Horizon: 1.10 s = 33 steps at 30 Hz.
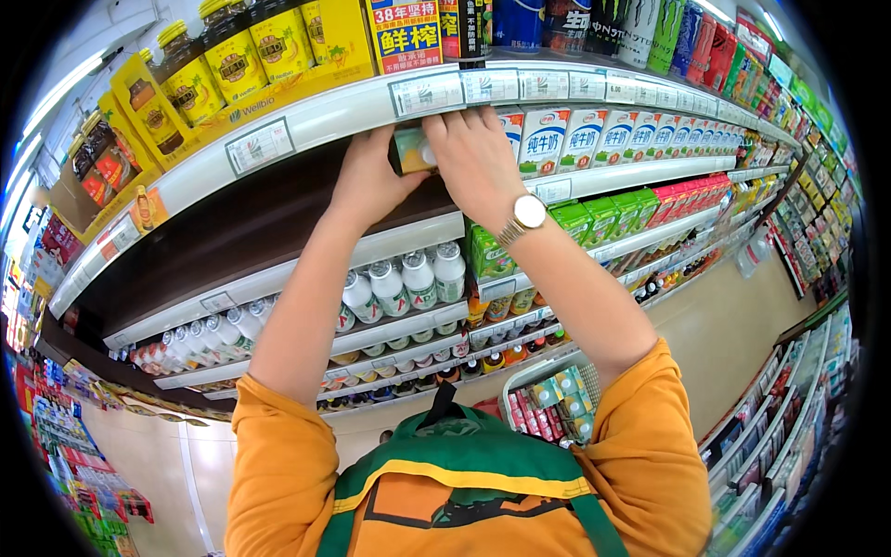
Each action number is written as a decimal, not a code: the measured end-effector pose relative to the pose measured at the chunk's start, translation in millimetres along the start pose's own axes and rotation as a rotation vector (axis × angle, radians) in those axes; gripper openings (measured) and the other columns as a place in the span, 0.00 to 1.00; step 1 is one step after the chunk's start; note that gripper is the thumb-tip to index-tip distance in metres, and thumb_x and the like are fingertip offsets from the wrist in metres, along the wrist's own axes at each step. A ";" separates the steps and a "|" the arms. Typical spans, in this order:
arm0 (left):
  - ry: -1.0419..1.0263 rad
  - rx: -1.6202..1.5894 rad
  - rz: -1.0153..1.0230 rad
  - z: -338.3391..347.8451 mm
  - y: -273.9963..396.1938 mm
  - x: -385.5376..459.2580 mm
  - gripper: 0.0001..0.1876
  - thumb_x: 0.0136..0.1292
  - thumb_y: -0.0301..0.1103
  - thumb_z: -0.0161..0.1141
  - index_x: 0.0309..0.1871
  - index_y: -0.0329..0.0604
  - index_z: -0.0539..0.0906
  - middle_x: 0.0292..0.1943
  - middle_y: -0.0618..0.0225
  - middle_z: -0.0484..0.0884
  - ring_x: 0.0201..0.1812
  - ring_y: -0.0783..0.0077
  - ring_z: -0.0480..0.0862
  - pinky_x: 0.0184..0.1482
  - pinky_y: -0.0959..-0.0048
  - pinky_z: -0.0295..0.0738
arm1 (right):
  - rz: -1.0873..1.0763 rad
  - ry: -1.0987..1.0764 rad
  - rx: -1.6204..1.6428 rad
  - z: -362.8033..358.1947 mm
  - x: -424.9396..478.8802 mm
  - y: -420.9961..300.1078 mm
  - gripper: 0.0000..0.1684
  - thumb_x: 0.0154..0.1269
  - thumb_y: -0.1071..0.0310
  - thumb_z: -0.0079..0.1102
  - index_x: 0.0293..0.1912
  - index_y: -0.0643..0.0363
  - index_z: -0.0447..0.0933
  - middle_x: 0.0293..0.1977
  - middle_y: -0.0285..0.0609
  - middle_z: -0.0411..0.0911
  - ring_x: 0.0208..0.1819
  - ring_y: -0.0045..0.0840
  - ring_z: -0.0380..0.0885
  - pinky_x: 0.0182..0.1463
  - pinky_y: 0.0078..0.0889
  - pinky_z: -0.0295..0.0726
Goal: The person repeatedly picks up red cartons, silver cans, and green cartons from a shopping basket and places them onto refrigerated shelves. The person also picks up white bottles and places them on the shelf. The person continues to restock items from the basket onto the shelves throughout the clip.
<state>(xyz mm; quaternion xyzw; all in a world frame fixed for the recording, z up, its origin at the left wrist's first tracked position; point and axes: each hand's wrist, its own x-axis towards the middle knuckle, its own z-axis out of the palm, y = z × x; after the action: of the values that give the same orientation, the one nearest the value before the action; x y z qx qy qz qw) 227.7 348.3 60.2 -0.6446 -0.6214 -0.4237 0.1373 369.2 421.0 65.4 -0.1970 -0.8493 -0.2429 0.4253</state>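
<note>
Just under the price rail (445,85) of a store shelf, both of my hands are at a small green and yellow carton (415,150). My left hand (372,177) has its thumb below the carton and its fingers at the left side, partly hidden by the rail. My right hand (473,157), with a watch (527,212) on the wrist, lies over the carton's right side; its fingertips reach up to the rail. To its right stands a row of white milk cartons (543,141). Left of my hands the dark shelf board (243,230) shows bare.
White bottles (418,278) and green drink cartons (491,254) fill lower shelves. Yellow-labelled bottles (233,63) and drink cans (633,35) stand above. A basket (592,379) with green-yellow and red packs is on the floor side, below my right arm. Another shelf rack (779,432) is at the right.
</note>
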 end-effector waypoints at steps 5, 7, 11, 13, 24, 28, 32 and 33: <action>-0.034 -0.021 0.085 6.1 -4.0 -12.0 0.39 0.41 0.28 0.72 0.62 0.44 0.70 0.57 0.55 0.75 0.60 0.48 0.73 0.60 0.59 0.71 | -0.114 0.050 0.061 -5.4 -14.9 5.7 0.21 0.56 0.71 0.55 0.51 0.60 0.70 0.45 0.46 0.75 0.56 0.36 0.72 0.71 0.48 0.56; 0.001 -0.009 0.116 2.1 2.6 -18.2 0.37 0.39 0.27 0.72 0.59 0.44 0.72 0.55 0.56 0.76 0.58 0.50 0.75 0.58 0.60 0.73 | -0.128 0.047 0.082 -6.2 -17.8 4.5 0.24 0.54 0.71 0.56 0.53 0.61 0.70 0.46 0.45 0.75 0.56 0.36 0.71 0.71 0.48 0.55; 0.040 0.009 0.253 -21.4 20.4 -39.3 0.38 0.34 0.23 0.72 0.57 0.42 0.75 0.53 0.57 0.77 0.55 0.53 0.77 0.57 0.63 0.75 | -0.177 0.001 0.158 -37.5 -29.0 -4.5 0.26 0.50 0.72 0.57 0.53 0.62 0.72 0.47 0.43 0.75 0.57 0.34 0.70 0.71 0.48 0.56; 0.039 -0.019 0.341 -27.1 37.7 -46.7 0.39 0.31 0.21 0.72 0.57 0.41 0.75 0.53 0.58 0.78 0.54 0.53 0.78 0.57 0.63 0.75 | -0.174 0.081 0.114 -58.8 -41.5 -4.9 0.23 0.51 0.70 0.57 0.50 0.62 0.74 0.45 0.43 0.75 0.52 0.32 0.73 0.66 0.45 0.65; -0.467 -0.424 0.485 45.6 123.6 -74.2 0.41 0.35 0.29 0.76 0.60 0.41 0.73 0.55 0.56 0.76 0.56 0.52 0.77 0.58 0.62 0.73 | 0.271 -0.316 0.172 -170.0 -163.3 16.7 0.38 0.37 0.63 0.72 0.53 0.60 0.75 0.46 0.44 0.76 0.41 0.36 0.79 0.41 0.34 0.81; -0.754 -0.656 0.398 146.0 150.1 -117.8 0.38 0.37 0.33 0.74 0.58 0.39 0.73 0.54 0.55 0.76 0.56 0.53 0.77 0.58 0.64 0.73 | 0.590 -0.584 0.162 -182.3 -253.3 24.7 0.45 0.37 0.65 0.74 0.59 0.61 0.68 0.48 0.45 0.72 0.45 0.38 0.76 0.45 0.37 0.80; -0.936 -0.779 0.455 244.0 168.0 -193.2 0.36 0.39 0.32 0.73 0.55 0.33 0.73 0.51 0.49 0.76 0.54 0.49 0.77 0.57 0.62 0.73 | 0.839 -0.711 0.155 -171.5 -357.2 9.9 0.45 0.40 0.64 0.73 0.60 0.62 0.66 0.50 0.49 0.71 0.49 0.43 0.75 0.50 0.40 0.79; -0.974 -0.761 0.482 262.4 171.9 -212.2 0.33 0.39 0.32 0.73 0.52 0.34 0.73 0.49 0.51 0.77 0.52 0.49 0.78 0.54 0.61 0.74 | 0.896 -0.739 0.166 -167.4 -382.7 4.3 0.45 0.40 0.64 0.73 0.60 0.62 0.66 0.51 0.50 0.71 0.50 0.43 0.75 0.51 0.40 0.79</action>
<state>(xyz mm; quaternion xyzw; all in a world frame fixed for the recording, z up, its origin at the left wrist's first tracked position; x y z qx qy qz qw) 511.8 355.0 -190.1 -0.8868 -0.2579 -0.2314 -0.3057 691.1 278.4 -159.5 -0.5746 -0.7913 0.1129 0.1761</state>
